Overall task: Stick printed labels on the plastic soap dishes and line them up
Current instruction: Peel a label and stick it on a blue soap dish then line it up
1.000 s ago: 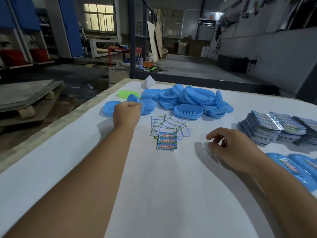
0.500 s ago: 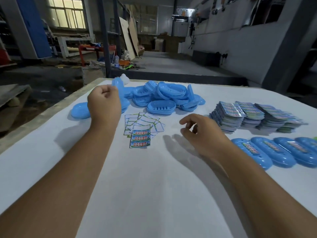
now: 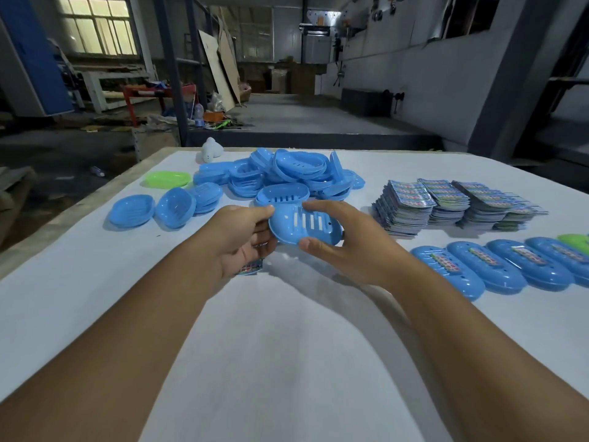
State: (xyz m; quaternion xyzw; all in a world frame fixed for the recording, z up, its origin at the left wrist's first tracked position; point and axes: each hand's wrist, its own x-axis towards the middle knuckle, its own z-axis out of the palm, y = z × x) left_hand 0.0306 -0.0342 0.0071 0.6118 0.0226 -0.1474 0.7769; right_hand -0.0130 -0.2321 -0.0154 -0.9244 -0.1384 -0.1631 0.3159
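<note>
A blue dish (image 3: 304, 226) is being held just above the bench (image 3: 287, 362) at the centre of the frame, its slotted inside tilted toward the camera. The left hand (image 3: 242, 240) is gripping its left end, thumb on the rim and fingers curled beneath; the right hand (image 3: 347, 247) is gripping the right end, fingers over the far rim and thumb on the near edge. Both grips are closed round the dish and nothing else is seen in either. A label sheet (image 3: 250, 268) is lying on the bench under the left hand, mostly hidden by it.

Unlabelled dishes are being kept in a pile (image 3: 287, 177) at upper centre, with a few loose ones and a green dish (image 3: 168, 179) to its left. Label stacks (image 3: 446, 205) are sitting at the right, and below them a row (image 3: 497, 269) of labelled dishes is running toward the right edge.

The step in hand appears to be the readying of a fresh dish for its label. By the look of the row, the dish is to be turned bottom-up next, steadied by one hand, while a label is peeled by the other and pressed along the middle; then it is to be set at the row's left end.
</note>
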